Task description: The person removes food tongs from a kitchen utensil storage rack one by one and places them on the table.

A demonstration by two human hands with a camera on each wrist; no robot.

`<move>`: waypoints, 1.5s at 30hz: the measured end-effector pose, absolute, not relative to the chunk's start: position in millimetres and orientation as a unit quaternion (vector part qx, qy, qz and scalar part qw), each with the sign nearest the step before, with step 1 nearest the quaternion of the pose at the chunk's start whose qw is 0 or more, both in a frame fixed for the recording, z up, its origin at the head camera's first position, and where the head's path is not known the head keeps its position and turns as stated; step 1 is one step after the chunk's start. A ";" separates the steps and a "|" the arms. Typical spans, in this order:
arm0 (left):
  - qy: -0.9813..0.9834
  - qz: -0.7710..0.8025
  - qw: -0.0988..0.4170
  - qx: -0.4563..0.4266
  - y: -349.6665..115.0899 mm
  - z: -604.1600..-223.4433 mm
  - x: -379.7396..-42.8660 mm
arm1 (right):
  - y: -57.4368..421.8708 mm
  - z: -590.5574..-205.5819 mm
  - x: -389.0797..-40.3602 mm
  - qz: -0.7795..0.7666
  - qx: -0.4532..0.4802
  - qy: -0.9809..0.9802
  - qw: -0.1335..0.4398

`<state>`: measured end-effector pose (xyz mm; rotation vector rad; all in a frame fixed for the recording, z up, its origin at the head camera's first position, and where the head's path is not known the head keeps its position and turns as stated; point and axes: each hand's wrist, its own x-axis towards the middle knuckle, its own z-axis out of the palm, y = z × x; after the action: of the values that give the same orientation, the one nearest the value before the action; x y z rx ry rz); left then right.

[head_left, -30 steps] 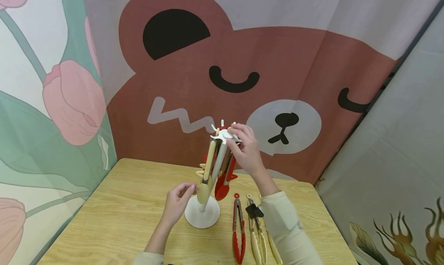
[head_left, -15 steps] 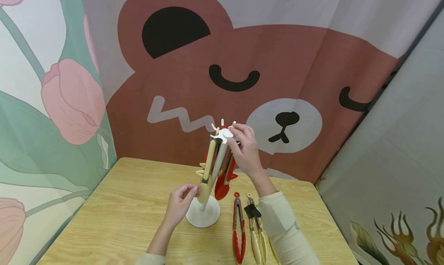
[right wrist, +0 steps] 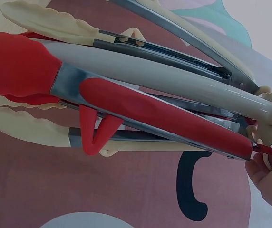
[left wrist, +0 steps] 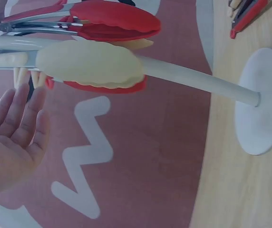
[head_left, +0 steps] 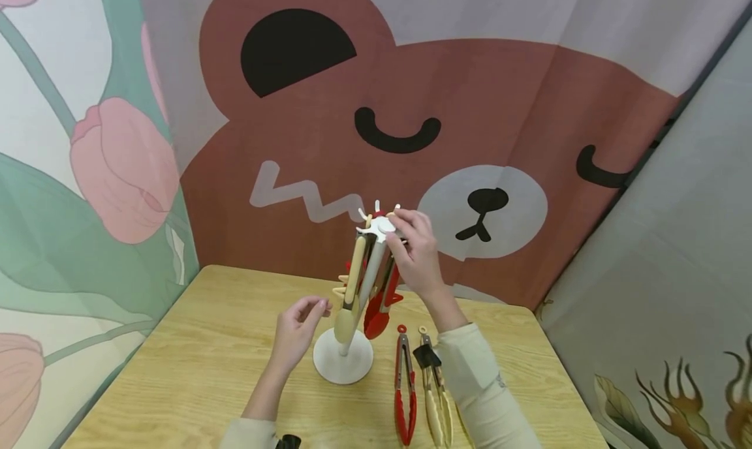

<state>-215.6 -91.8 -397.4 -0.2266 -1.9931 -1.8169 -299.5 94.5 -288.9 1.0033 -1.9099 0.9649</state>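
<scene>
A white stand [head_left: 343, 361] with a round base and a hooked top [head_left: 376, 226] carries several hanging tongs. My right hand [head_left: 418, 253] is up at that top, fingers and thumb pinching around the hanging loop of red tongs [right wrist: 169, 118]. Cream tongs [left wrist: 88, 64] hang on the stand's left side, facing my left hand [head_left: 298, 328]. That hand holds nothing; its fingers are relaxed, a short gap left of the cream tongs' head. More red and cream tongs overlap behind the pole [right wrist: 174, 78].
On the wooden table [head_left: 235, 344], red tongs [head_left: 404, 390] lie right of the base. Beside them are cream tongs [head_left: 435, 397] with a black piece [head_left: 426, 356] around them, partly under my right sleeve [head_left: 484, 377]. A bear-printed curtain [head_left: 305, 142] hangs behind.
My left hand first moves right to the hanging cream tongs' head, then draws back left and slightly up, away from it. The right hand stays at the stand's top.
</scene>
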 end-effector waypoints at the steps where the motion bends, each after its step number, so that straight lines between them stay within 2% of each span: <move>1: -0.723 -0.651 0.220 -0.074 -92.2 -398.4 -218.2 | 94.1 -289.0 -299.3 0.377 0.393 -0.747 0.380; 6: -0.730 -0.634 0.249 -0.058 -90.2 -398.3 -230.0 | 93.5 -289.6 -299.2 0.376 0.391 -0.745 0.387; 12: -0.752 -0.591 0.276 -0.096 -83.2 -387.0 -236.8 | 95.2 -290.3 -299.7 0.373 0.386 -0.749 0.388; 25: -0.795 -0.529 0.268 -0.128 -68.5 -374.6 -253.0 | 96.1 -284.7 -296.2 0.332 0.391 -0.768 0.383; 37: -0.771 -0.575 0.241 -0.129 -68.4 -377.1 -256.5 | 101.9 -270.4 -287.0 0.211 0.373 -0.823 0.373; 45: -0.776 -0.584 0.182 -0.156 -75.4 -377.7 -262.6 | 103.1 -268.1 -285.3 0.188 0.368 -0.833 0.368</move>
<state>-262.6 -75.4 -377.7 -0.4413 -2.1891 -1.6466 -285.3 103.1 -268.1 0.9439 -2.1386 0.4839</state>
